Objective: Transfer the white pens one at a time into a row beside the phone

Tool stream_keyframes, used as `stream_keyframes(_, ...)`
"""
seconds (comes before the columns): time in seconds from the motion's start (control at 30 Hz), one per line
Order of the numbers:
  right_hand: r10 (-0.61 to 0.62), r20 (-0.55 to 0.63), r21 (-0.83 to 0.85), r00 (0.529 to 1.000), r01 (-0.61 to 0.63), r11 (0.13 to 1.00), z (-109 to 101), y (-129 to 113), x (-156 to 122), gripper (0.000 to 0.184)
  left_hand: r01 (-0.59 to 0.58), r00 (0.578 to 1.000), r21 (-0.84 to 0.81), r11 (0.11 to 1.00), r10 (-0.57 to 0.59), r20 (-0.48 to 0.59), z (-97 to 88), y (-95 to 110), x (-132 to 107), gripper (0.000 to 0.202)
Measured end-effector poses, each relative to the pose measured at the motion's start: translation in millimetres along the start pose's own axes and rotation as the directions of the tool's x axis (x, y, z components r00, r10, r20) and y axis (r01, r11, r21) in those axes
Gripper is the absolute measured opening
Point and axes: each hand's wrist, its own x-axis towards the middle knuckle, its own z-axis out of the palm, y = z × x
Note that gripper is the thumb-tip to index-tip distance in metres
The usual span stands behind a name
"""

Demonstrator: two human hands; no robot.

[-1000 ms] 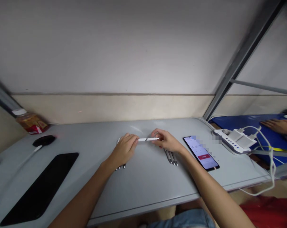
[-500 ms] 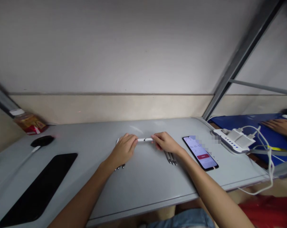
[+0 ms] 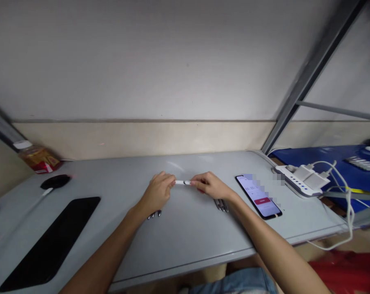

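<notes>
A white pen (image 3: 181, 182) with a dark mark near its right part lies level between my two hands, above the grey desk. My left hand (image 3: 159, 190) is closed around its left end. The fingers of my right hand (image 3: 208, 183) pinch its right end. Beneath my left wrist, several dark metallic pen tips (image 3: 154, 214) poke out; the rest of those pens is hidden by the hand. Several more pens (image 3: 221, 205) lie side by side under my right wrist, partly covered.
Right of my hands lies a phone (image 3: 258, 197) with a lit screen, then a white power strip (image 3: 298, 181) with plugs and cables. A black slab (image 3: 50, 241), a dark round object (image 3: 54, 181) and a bottle (image 3: 38, 157) sit at left. A blue mat (image 3: 326, 157) covers the neighbouring desk.
My right hand has shifted slightly left along the pen, so less of the pen shows between my hands. Another person's hand has left the blue mat, exposing a row of pale objects.
</notes>
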Motion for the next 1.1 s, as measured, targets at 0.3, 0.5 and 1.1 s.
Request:
stream_keyframes(0.3,0.222,-0.113,0.732,0.969,-0.07,0.678,5.8,1.0,9.4,0.027,0.013,0.997,-0.053,0.999,-0.016,-0.071,-3.0,10.5,1.7,0.025)
stream_keyframes(0.5,0.275,-0.152,0.959,0.949,0.074,0.274,-0.9,7.7,12.7,0.024,0.109,0.989,0.07,0.992,-0.1,-0.112,-7.1,1.0,1.1,0.026)
stream_keyframes(1.1,0.208,-0.263,0.882,0.942,0.147,0.447,-11.8,11.9,10.3,0.031,0.275,0.96,0.306,0.911,-0.277,-0.037,-1.5,-16.0,-3.4,0.018)
